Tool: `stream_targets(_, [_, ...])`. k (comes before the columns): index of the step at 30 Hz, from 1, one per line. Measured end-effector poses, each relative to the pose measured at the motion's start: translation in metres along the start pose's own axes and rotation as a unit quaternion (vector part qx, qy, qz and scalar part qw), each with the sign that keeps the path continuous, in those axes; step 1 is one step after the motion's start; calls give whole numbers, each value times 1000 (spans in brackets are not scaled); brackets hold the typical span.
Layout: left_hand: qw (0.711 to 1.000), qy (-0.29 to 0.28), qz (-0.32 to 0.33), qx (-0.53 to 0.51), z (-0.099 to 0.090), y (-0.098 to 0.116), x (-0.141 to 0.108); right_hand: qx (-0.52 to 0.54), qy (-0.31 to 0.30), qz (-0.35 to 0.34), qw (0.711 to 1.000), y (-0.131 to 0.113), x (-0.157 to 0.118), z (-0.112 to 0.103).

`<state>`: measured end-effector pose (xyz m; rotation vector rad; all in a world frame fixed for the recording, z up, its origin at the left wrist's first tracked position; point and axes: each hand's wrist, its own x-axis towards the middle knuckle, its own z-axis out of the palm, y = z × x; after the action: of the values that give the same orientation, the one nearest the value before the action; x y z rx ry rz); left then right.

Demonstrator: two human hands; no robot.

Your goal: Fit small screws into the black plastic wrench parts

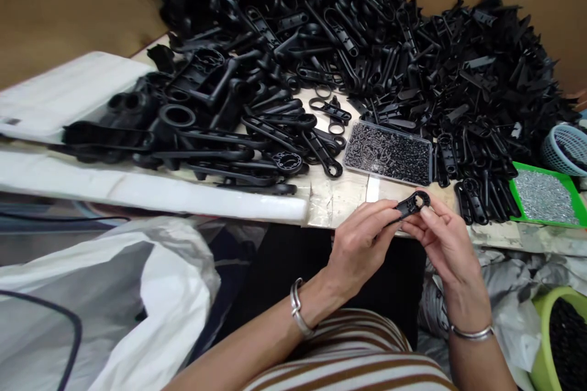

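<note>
Both my hands meet in front of the table's front edge on one black plastic part [407,205], a short arm with a ring at its right end. My left hand [364,238] is closed round the arm end, thumb below and fingers on top. At the ring, the fingers and thumb of my right hand [444,233] pinch the rim. Just beyond my hands lies a clear box [389,153] full of small black pieces. Similar black arms [323,153] rest left of the box, and more stand in a row [479,198] to its right.
A big heap of black parts [284,30] covers the back of the table. At right are a green tray [517,195] of small silvery pieces, a blue basket [557,143] and a yellow-green bucket [543,330]. White foam [183,192] lines the left front edge, above a white bag [178,281].
</note>
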<state>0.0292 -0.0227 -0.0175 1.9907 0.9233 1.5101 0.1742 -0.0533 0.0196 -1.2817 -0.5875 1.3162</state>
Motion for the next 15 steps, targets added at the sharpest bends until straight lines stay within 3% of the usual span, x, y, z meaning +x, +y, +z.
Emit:
stream_targets(3, [1000, -24, 8, 8, 0, -4, -3, 20, -17, 12, 1000, -1, -1, -4])
stream_targets(8, [996, -84, 23, 8, 2, -5, -6, 19, 10, -4, 1000, 4, 0, -4])
stream_targets(15, [991, -116, 38, 50, 4, -4, -8, 41, 48, -25, 998, 11, 0, 6])
